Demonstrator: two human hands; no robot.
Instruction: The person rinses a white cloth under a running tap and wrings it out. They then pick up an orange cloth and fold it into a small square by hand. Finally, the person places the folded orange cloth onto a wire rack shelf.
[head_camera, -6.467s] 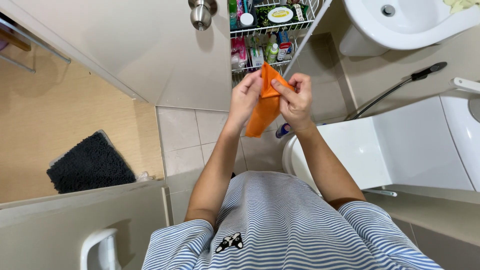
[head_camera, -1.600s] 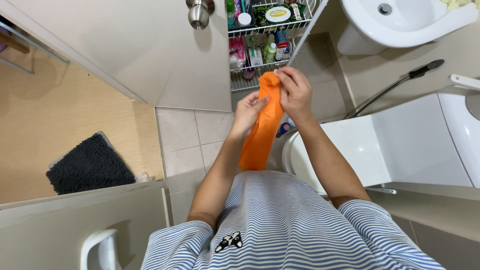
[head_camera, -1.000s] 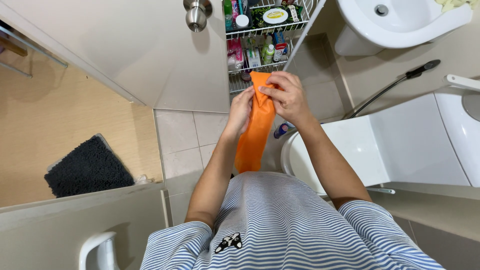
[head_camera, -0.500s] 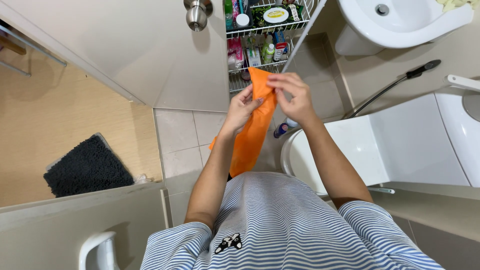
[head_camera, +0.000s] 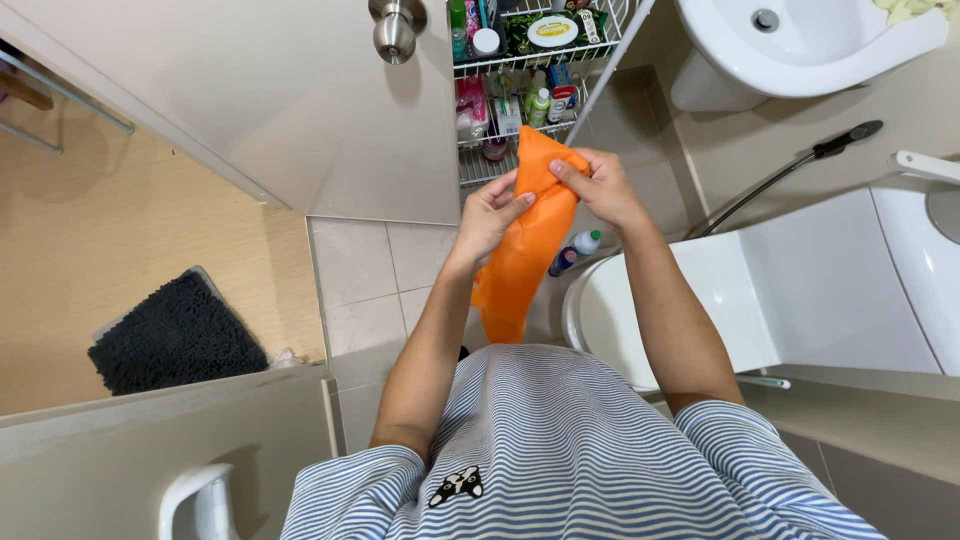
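Both my hands hold an orange plastic bag (head_camera: 520, 250) up in front of my chest. My right hand (head_camera: 595, 185) pinches its top edge. My left hand (head_camera: 490, 210) grips the same top a little lower and to the left. The bag hangs down long and limp toward my striped shirt, partly spread out. It dangles above the tiled floor, just left of the white toilet (head_camera: 700, 300).
A white wire rack (head_camera: 520, 90) full of bottles and jars stands ahead. A white door with a metal knob (head_camera: 395, 25) is at upper left. A white basin (head_camera: 800, 45) is at upper right, small bottles (head_camera: 575, 250) by the toilet, a dark mat (head_camera: 175, 335) at left.
The folded orange bag has been let out into a long hanging strip. My hands have shifted along its top edge, and the bag now hangs a little wider.
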